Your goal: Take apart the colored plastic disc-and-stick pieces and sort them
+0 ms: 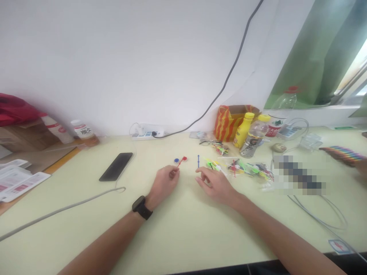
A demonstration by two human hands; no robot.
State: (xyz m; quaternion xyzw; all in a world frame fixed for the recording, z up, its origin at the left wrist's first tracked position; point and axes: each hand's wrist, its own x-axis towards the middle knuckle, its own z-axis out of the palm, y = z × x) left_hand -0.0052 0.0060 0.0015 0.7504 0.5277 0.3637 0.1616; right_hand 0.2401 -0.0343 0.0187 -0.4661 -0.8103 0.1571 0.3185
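Observation:
My left hand [164, 181] rests on the pale yellow table [177, 229], fingers pinched on a thin red stick [181, 162] that ends in a red round head next to a small blue disc [176, 160]. A black watch [142, 207] sits on that wrist. My right hand [213, 183] lies a little to the right with loosely curled fingers, thumb and forefinger close to the lower end of a blue stick [198, 160] that stands upright. Whether the fingers actually grip it is unclear.
Clear bags of colourful small plastic parts [246, 168] lie right of my right hand. A black phone [116, 166] lies to the left with a grey cable [63, 210]. Bottles [243, 130], an orange bag [228, 120] and a power strip [146, 133] line the wall. Papers [17, 179] lie far left.

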